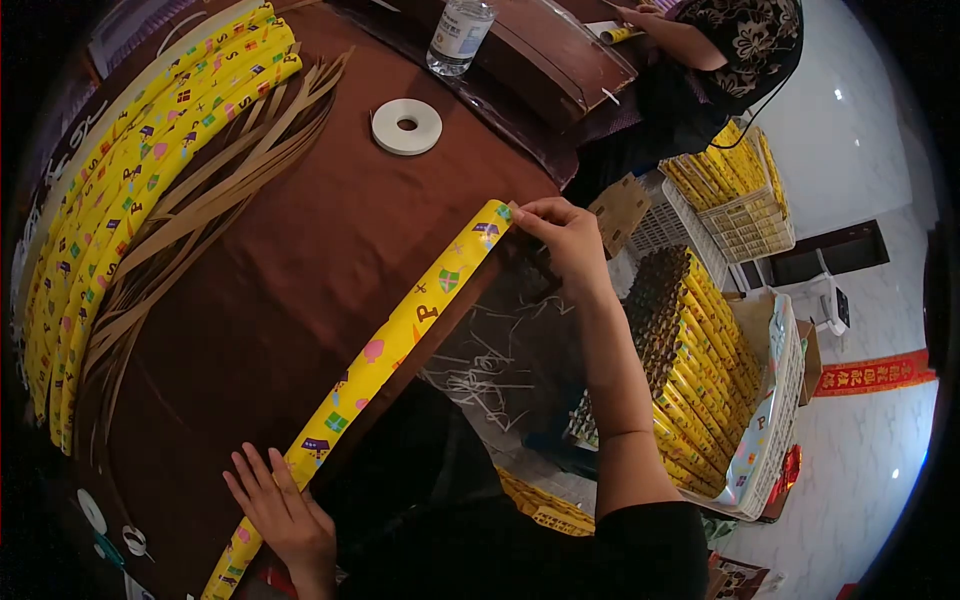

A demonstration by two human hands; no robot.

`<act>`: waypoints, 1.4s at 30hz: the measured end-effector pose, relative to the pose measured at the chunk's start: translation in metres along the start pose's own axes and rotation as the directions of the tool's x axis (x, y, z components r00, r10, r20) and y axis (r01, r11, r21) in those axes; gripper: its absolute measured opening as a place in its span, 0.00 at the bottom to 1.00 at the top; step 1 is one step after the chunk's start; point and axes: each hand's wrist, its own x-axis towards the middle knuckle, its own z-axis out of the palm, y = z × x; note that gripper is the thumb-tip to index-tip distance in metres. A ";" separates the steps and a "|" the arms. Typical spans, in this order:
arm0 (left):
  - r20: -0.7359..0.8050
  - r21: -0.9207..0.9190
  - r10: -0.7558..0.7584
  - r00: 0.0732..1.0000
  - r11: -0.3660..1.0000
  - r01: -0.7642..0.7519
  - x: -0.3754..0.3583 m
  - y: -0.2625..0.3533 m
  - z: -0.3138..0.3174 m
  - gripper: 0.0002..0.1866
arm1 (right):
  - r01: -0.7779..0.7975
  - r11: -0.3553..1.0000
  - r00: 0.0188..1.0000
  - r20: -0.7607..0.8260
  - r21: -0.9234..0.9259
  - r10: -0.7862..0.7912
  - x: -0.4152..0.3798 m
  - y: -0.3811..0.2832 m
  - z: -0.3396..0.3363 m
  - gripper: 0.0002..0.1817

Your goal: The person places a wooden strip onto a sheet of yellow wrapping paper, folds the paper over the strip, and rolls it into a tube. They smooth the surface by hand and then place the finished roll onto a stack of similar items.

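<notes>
A long yellow paper tube (375,350), printed with colourful pictures, lies diagonally along the edge of the brown-covered table (250,260). My left hand (280,510) rests flat over its lower part, fingers extended and slightly apart. At the far end, my right hand (562,238) pinches the tube's rim between thumb and fingers. Left of the tube are loose brown paper strips (215,195) and a heap of similar yellow rolls (150,180). A white tape roll (407,127) lies flat on the cloth beyond the tube.
A clear bottle (461,38) stands at the back, near a brown box (545,50). Another person (690,60) works there. On the right, a white crate (785,400) holds many yellow tubes, with another full crate (745,225) behind. Scissors (108,548) lie lower left. Paper scraps (480,375) litter the floor.
</notes>
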 end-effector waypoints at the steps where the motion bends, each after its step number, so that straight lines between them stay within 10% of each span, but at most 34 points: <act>1: -0.006 -0.003 0.000 1.000 1.000 0.000 0.000 0.000 0.000 0.25 | -0.139 0.985 0.990 0.047 0.100 0.135 0.001 -0.001 0.000 0.11; 16: 0.011 -0.040 -0.015 1.000 0.999 0.015 0.005 -0.005 0.000 0.29 | -0.204 0.973 0.964 0.196 0.105 0.181 0.017 0.007 0.003 0.12; 42: -0.007 -0.041 -0.101 0.995 0.994 0.100 0.008 -0.008 0.007 0.29 | 0.062 0.996 0.975 -0.218 0.069 -0.045 0.004 0.025 0.034 0.12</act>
